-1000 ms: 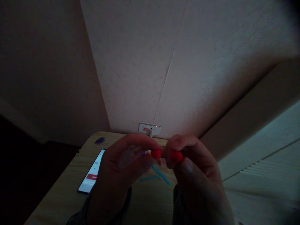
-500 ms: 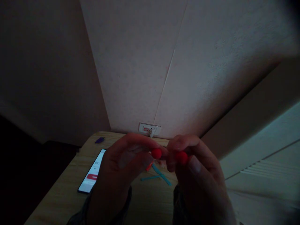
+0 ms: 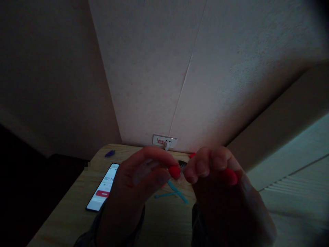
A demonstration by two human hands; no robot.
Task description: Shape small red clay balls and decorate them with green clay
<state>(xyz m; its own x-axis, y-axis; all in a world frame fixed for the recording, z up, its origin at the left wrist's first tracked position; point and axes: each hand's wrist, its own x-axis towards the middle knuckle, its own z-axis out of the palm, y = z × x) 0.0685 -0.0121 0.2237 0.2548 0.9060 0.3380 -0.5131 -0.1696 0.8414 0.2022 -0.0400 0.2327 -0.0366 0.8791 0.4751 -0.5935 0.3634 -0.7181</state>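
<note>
My left hand (image 3: 140,187) pinches a small red clay-like ball (image 3: 174,172) between thumb and fingertips. Just to its right, my right hand (image 3: 226,192) has its fingers curled over, with a second red lump (image 3: 229,176) held against the finger side of the palm. The fingertips of the two hands are close, with a narrow gap between them. Below them on the table lie two light-blue plastic sticks (image 3: 177,192), crossed. A bit of red behind my left thumb is mostly hidden.
The wooden table (image 3: 69,209) stands against the wall. A phone (image 3: 102,188) showing a timer lies on the left, with a small purple object (image 3: 110,153) beyond it. Behind my hands are a dark item (image 3: 182,164) and another red piece (image 3: 192,155). A wall socket (image 3: 164,141) holds a plug.
My right hand has shifted right and turned, and its red lump has moved from the fingertips toward the palm. My left hand stays nearly still with its ball.
</note>
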